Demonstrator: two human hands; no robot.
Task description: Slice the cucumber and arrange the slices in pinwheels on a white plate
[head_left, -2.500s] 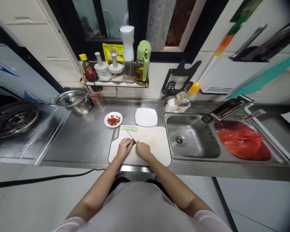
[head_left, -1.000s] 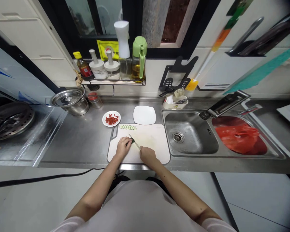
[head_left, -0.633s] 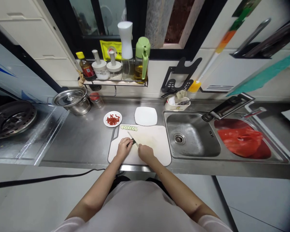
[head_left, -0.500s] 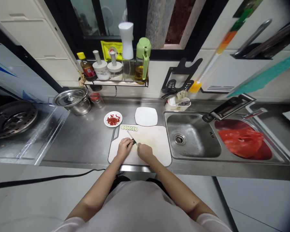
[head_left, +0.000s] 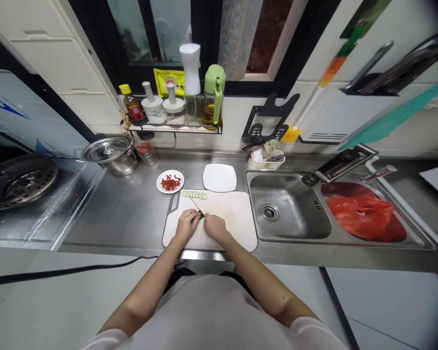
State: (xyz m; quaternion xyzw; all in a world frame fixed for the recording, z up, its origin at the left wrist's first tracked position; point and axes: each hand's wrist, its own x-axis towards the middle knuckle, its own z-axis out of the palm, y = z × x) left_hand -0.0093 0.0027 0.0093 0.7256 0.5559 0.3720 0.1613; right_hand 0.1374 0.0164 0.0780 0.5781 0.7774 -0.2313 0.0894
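On the white cutting board (head_left: 239,223), my left hand (head_left: 187,225) is closed on a short dark green cucumber piece (head_left: 201,214), mostly covered by the fingers. A knife (head_left: 194,203) is gripped in my right hand (head_left: 215,227), just to the right. Its blade slants up and left across the board, beside the cucumber piece. The handle is hidden in my fist. Several pale green cucumber slices (head_left: 194,195) lie overlapping in a row along the board's far edge.
Behind the board are a white square plate (head_left: 219,178) and a small plate (head_left: 159,183) of red chopped bits (head_left: 171,183). A steel sink (head_left: 295,214) adjoins on the right, with a red plastic bag (head_left: 361,214) in its second basin. A lidded pot (head_left: 120,160) stands back left.
My right hand and the knife have shifted slightly left, closer to my left hand. The camera view has also moved a little. The row of slices looks unchanged.
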